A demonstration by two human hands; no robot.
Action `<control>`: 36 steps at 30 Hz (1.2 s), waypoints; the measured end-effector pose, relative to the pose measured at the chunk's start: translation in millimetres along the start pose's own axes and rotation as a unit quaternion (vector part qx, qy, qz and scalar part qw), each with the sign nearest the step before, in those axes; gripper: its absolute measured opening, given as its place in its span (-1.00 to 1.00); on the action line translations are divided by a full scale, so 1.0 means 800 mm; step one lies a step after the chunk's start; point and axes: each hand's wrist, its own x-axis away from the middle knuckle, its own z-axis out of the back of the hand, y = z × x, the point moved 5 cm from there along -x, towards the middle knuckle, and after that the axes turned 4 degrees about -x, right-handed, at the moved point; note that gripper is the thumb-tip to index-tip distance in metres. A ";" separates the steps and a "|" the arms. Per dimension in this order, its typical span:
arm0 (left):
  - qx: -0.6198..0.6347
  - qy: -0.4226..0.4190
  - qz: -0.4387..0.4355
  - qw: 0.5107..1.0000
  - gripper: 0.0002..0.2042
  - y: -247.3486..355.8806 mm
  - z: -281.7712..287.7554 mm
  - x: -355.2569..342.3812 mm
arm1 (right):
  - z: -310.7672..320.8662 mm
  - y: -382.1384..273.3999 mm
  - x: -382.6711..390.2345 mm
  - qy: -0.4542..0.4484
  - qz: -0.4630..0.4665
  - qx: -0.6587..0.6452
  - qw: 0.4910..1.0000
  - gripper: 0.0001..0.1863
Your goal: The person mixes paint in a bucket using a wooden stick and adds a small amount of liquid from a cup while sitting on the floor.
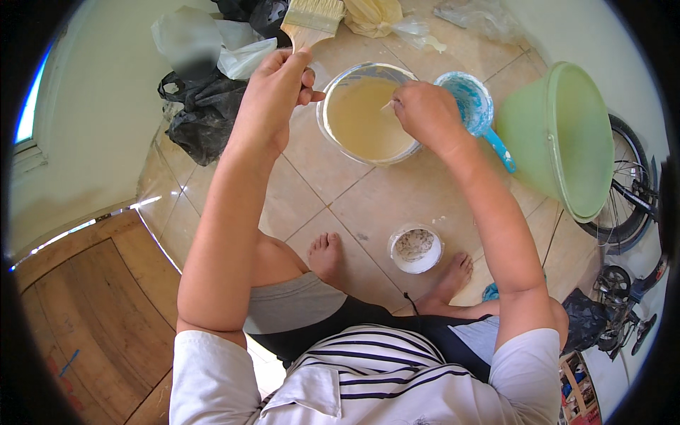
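Observation:
My left hand (278, 85) is raised at the left of a white bucket, its fingers closed on the handle of a wide paintbrush (310, 27). The brush points away from me, its pale bristles cut off by the top of the view. Cream-coloured liquid (365, 117) lies inside the bucket (324, 131). Over the bucket's right side is my right hand (428, 112), fingers pinched together. A small pale bit shows at its fingertips, too little to name. Just right of that hand, a blue dipper (501, 150) with paint-smeared insides rests on the floor.
Between my bare feet stands a small white tub (418, 268) with greyish crumbly residue. A large green basin (531, 134) leans at the right, near a bicycle wheel (627, 234). Black plastic bags (205, 117) and white ones (244, 60) lie at the left. A wooden door (106, 304) is lower left.

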 end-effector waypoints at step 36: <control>0.007 0.026 0.003 1.000 -0.76 0.008 -0.001 0.010 | 0.284 0.279 0.076 0.151 -0.155 0.044 0.975 -0.66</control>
